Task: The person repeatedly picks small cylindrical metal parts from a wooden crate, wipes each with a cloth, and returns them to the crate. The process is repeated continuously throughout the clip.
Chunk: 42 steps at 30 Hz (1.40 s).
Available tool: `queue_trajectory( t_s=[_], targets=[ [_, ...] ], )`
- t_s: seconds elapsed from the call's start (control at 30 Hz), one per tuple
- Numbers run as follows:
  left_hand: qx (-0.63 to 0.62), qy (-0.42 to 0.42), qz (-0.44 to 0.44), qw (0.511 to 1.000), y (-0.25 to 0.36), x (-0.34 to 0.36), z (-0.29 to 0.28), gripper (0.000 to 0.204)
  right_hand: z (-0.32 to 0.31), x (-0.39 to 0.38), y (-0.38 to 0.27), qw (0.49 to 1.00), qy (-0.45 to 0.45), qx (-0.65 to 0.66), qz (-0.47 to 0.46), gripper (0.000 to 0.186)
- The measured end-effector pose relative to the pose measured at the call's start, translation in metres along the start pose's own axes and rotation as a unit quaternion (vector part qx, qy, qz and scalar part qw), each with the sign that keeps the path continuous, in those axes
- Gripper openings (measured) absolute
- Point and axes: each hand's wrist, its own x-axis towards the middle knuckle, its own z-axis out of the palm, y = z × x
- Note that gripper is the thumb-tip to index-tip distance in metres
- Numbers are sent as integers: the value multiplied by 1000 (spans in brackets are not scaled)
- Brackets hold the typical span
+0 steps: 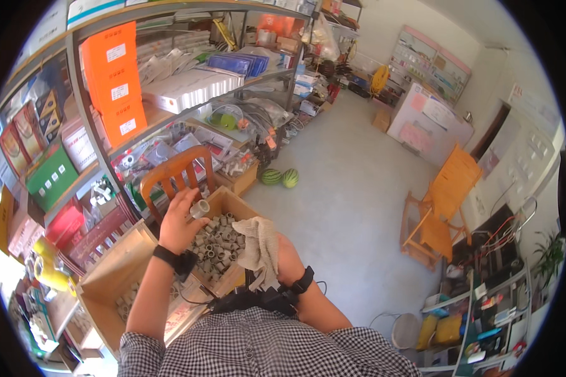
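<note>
My left hand (177, 225) is raised over a wooden box and holds a short grey plastic pipe fitting (199, 208) between thumb and fingers. Beneath it, many similar grey fittings (217, 248) lie heaped in one compartment of the wooden box (231, 200). A beige rag (258, 242) hangs from my right hand (289, 259), at the right side of the box. The rag covers most of that hand's fingers. More fittings (127, 300) lie in the box's left compartment, partly hidden by my left forearm.
A wooden chair (177, 168) stands just beyond the box. Metal shelves (195, 107) with orange boxes (114, 81) rise at left. Two watermelons (280, 178) sit on the grey floor (339, 188). A wooden rocking chair (443, 207) and a cluttered rack (484, 308) are at right.
</note>
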Motion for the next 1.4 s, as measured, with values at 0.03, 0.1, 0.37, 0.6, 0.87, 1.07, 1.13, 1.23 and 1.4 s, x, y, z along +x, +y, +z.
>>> queue_trajectory(
  t_s=[0.03, 0.1, 0.37, 0.6, 0.87, 1.07, 1.13, 1.23, 1.4],
  targets=[
    [10, 6, -22, 1000, -11, -1, -3, 77, -2, -2, -2, 999, 8, 31, 12, 37],
    [0, 27, -41, 999, -34, -3, -11, 77, -4, -2, -4, 999, 12, 42, -10, 39],
    [51, 75, -132, 987, -215, -57, -92, 37, -6, -1, -1, 994, 63, 85, -22, 41],
    [285, -37, -369, 884, -416, -163, -80, 20, 9, -8, 0, 994, 105, 23, 1, 45],
    [160, -316, -527, 772, -391, -218, -11, 99, 26, -18, 3, 990, 139, 0, -26, 38],
    [229, -320, -563, 727, -360, -206, 29, 110, 37, -21, 12, 983, 181, -24, -28, 38],
    [221, -294, -582, 725, -365, -205, 29, 107, 39, -23, 14, 980, 184, -63, -43, 38],
    [206, -272, -578, 742, -380, -209, 22, 99, 41, -22, 16, 972, 180, -131, -77, 37],
    [234, -258, -541, 765, -399, -225, 16, 77, 35, -20, 19, 957, 121, -219, -149, 38]
  ],
)
